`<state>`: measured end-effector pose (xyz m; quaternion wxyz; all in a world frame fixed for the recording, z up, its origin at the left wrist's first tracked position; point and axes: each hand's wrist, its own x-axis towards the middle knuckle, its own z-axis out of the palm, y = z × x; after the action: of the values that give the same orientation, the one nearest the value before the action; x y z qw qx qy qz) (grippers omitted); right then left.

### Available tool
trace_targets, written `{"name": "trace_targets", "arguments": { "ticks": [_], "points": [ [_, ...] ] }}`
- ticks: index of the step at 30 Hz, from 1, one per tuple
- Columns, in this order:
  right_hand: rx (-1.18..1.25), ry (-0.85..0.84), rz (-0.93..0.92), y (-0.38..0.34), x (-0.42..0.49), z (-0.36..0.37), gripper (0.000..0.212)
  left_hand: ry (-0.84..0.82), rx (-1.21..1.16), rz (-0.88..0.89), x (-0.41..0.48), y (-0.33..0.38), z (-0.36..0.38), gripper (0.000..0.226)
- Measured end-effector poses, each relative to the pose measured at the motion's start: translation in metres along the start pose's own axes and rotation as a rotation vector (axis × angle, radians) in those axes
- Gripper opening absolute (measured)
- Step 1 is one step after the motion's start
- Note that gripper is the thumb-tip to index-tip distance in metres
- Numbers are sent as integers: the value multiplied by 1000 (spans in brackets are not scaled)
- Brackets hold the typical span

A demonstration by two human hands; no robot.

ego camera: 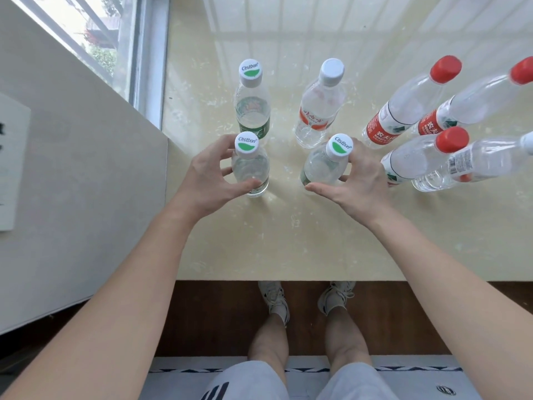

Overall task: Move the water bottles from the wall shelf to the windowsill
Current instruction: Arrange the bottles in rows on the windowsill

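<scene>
Head view: two green-label Cestbon bottles stand upright on the windowsill (288, 241), one in each hand. Landmark is the orange-label bottle (315, 114), white cap, mid-sill.

- Left Cestbon bottle (250, 166): nearer the camera than the landmark and to its left. The left hand (207, 180) is cupped round it from the left, with the thumb touching the lower body and the fingers curled behind the neck. Can't tell how firm the grasp is.
- Right Cestbon bottle (323, 166): just in front of the landmark, tilted slightly in this wide-angle view. The right hand (357, 183) wraps it from the right, thumb low on the near side, fingers curled round the back below the cap.
- Third Cestbon bottle (252, 111): left of the landmark, directly behind the left-held one, with no hand on it.
- Red-label bottles (403, 111): four, clustered well right of the landmark. Three show red caps; the fourth's cap is cut off by the frame edge.

Window (95, 39) is far left of the landmark, with a beige wall (86, 168) below it. Nearer than the sill edge are a dark wood floor (216, 313), white sneakers (272, 298) and grey shorts (253, 379).
</scene>
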<state>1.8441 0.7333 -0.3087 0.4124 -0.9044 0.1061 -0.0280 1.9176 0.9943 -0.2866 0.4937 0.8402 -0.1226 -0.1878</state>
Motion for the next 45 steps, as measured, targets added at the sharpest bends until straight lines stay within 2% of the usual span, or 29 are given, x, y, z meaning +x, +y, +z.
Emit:
{"name": "trace_targets", "arguments": {
  "ticks": [5,12,15,18,21,24,26,28,32,34,37,41,45],
  "points": [
    [16,-27,89,5,-5,4,76,-15,-6,-24,1,-4,1,64],
    [13,-53,101,6,-5,4,76,-23,-11,-43,2,-2,1,68],
    [-7,-131,134,9,-6,1,89,-77,38,-48,0,-4,-4,83],
    [-10,-249,205,11,-11,-15,105,-142,233,-87,-2,-6,-23,91],
    [-3,-187,225,4,-7,-40,95,-34,369,-123,2,4,-45,75],
    [-116,-94,128,-11,11,-61,77,88,370,-75,20,24,-58,58],
    [-161,-51,61,-22,27,-71,67,112,332,-56,36,35,-61,56],
    [-176,-46,56,-35,46,-75,64,106,306,-32,54,42,-62,60],
    [-139,-146,133,-49,81,-66,87,18,280,2,85,50,-54,73],
    [-109,-191,155,-49,94,-53,91,-45,243,14,95,51,-48,74],
    [-109,-183,139,-44,105,-36,81,-120,222,-4,106,46,-40,69],
    [-115,-155,95,-33,112,-29,67,-129,195,-40,112,40,-37,61],
    [-97,-234,26,-28,117,-39,53,-118,182,-38,109,38,-37,56]
  ]
}}
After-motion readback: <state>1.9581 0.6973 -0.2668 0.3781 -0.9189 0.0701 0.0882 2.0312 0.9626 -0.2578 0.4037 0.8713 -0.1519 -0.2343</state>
